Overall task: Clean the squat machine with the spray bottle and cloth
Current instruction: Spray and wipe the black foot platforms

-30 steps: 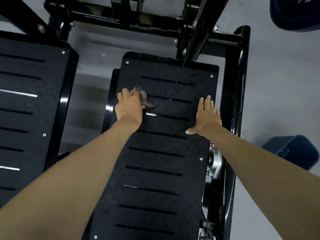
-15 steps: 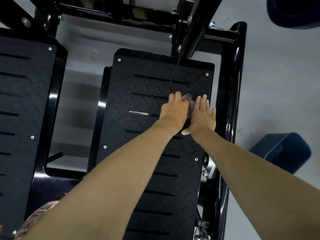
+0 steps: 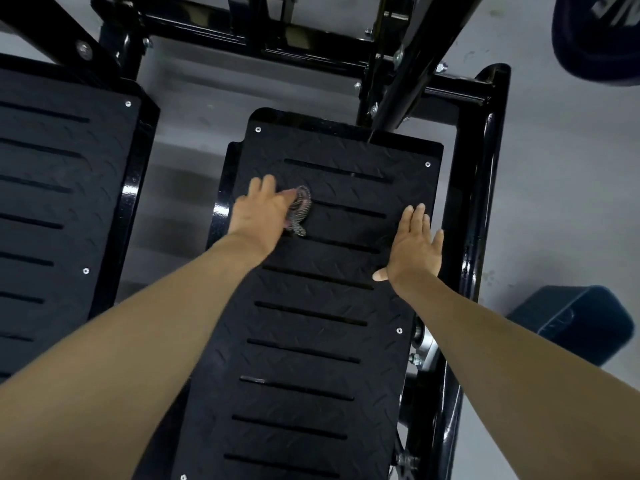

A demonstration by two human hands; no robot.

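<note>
The squat machine's right black tread-plate footplate (image 3: 311, 341), slotted and screwed down, fills the middle of the view. My left hand (image 3: 263, 213) lies on its upper left part and holds a bunched grey patterned cloth (image 3: 300, 209) against the plate; the cloth sticks out on the thumb side. Flat on the plate's right side near the edge rests my right hand (image 3: 414, 247), fingers straight and together, holding nothing. No spray bottle is in view.
A second black footplate (image 3: 59, 209) lies to the left across a gap of grey floor. The glossy black frame tube (image 3: 481, 202) runs along the right. A dark blue box (image 3: 571, 323) sits on the floor at right, and a dark round weight (image 3: 599, 36) is at top right.
My left hand swept the cloth right until it met my right hand, then back to the left side of the plate. My right hand stayed flat in place.
</note>
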